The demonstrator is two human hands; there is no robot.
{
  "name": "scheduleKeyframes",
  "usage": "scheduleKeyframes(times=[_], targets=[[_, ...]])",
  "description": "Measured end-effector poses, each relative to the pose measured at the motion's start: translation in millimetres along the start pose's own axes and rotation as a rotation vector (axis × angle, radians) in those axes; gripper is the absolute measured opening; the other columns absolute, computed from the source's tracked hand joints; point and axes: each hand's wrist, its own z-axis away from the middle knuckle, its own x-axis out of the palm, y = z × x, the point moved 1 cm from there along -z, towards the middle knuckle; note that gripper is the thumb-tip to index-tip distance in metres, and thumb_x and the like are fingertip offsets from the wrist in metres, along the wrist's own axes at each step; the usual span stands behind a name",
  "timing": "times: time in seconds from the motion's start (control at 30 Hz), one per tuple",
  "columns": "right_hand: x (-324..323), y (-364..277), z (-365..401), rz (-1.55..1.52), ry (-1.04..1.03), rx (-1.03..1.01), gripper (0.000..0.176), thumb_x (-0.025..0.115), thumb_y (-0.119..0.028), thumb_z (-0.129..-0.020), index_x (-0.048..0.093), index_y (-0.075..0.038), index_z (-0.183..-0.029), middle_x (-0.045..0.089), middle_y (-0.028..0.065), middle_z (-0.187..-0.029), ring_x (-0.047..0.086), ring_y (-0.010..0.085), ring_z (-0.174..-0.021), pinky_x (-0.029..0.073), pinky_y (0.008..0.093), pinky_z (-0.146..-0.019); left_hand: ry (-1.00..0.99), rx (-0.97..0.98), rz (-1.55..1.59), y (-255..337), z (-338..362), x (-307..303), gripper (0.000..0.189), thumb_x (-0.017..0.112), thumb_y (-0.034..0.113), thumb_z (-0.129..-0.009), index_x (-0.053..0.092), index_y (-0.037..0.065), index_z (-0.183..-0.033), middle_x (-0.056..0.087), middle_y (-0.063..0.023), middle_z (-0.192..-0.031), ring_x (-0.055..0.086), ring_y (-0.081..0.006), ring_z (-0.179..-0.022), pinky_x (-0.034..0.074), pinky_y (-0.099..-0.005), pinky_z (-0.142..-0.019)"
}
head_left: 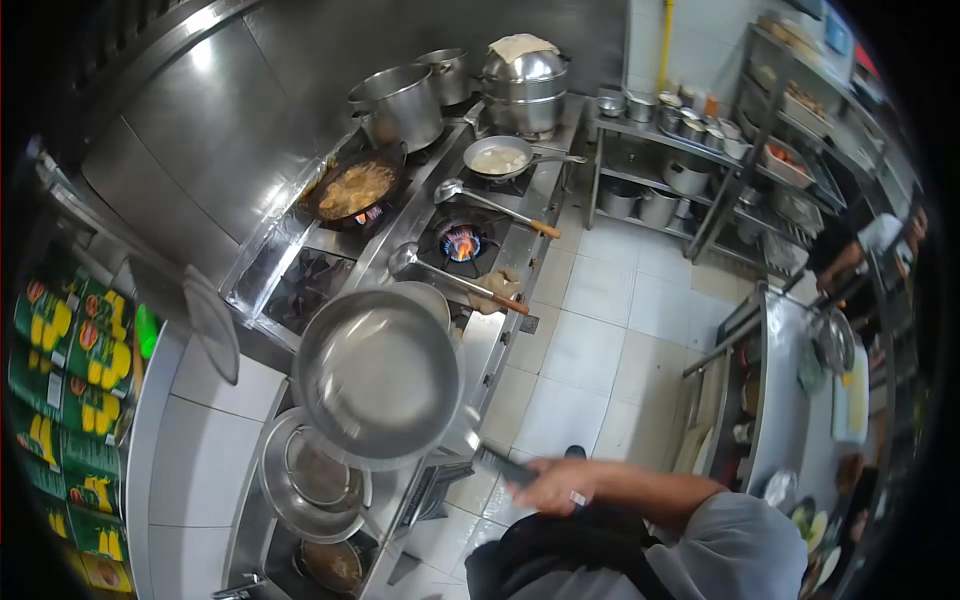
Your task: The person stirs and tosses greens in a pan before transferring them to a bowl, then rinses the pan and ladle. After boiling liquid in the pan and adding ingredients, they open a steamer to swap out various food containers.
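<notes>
My right hand (550, 487) is wrapped around the black handle (500, 464) of a large silver frying pan (378, 375), with a pale band at the wrist. The pan hangs over the near end of the stove, blurred by motion, and no food shows in it. Beneath it, partly covered, are a steel bowl (285, 490) and a round strainer (320, 470). Just beyond the pan, a ladle (403, 258) with a wooden handle lies beside a lit burner (462, 243). My left hand is out of view.
A wok of frying food (355, 190), a pan with white contents (498, 158), a tall pot (395, 105) and a steamer (525, 85) occupy the stove. Green cartons (75, 400) stand left. Another person (870, 245) is by the steel counter (795, 330) at right.
</notes>
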Motion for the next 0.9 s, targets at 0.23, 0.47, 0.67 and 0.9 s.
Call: scheduleKeyframes(times=[0.23,0.47,0.67,0.9], targets=[[-211.7,-277.0,-15.7,0.120,0.140,-0.074,0.034,0.054,-0.017,-0.100,0.041,-0.015,-0.069,0.034,-0.0099,-0.053,0.033,0.0007,-0.039,0.027,0.0175,-0.035,-0.123,0.525,0.284,348.6,-204.4,192.0,0.017,0.062,0.018,-0.094,0.072,0.005,-0.093,0.070,-0.0176,-0.087,0.069,-0.0353,-0.081,0.053,-0.0395,-0.071],[-350.4,-387.1,-84.6,-0.008,0.038,-0.048,0.038,0.053,-0.020,-0.101,0.038,-0.017,-0.066,0.031,-0.0103,-0.053,0.029,0.0006,-0.040,0.026,0.0183,-0.035,0.098,0.252,0.119,534.3,-440.9,320.5,0.046,0.062,0.020,-0.089,0.050,0.011,-0.133,0.065,-0.0164,-0.108,0.065,-0.0376,-0.099,0.051,-0.0467,-0.084],[-402.8,-440.1,-89.8,0.003,0.045,0.087,0.033,0.055,-0.030,-0.102,0.044,-0.019,-0.073,0.031,-0.0100,-0.054,0.027,0.0014,-0.040,0.023,0.0196,-0.035,0.076,-0.225,0.163,539.2,-503.9,344.7,0.094,0.066,0.016,-0.084,0.005,0.020,-0.155,0.059,-0.0218,-0.123,0.066,-0.0407,-0.099,0.051,-0.0512,-0.084],[-446.5,-461.5,-78.7,-0.015,0.058,0.299,0.032,0.057,-0.044,-0.099,0.051,-0.016,-0.085,0.044,-0.0055,-0.061,0.043,0.0085,-0.050,0.037,0.0248,-0.046,0.401,-0.235,0.429,522.5,-508.8,298.4,0.057,0.059,0.027,-0.098,0.040,-0.004,-0.142,0.051,-0.0246,-0.136,0.052,-0.0330,-0.124,0.039,-0.0417,-0.106]])
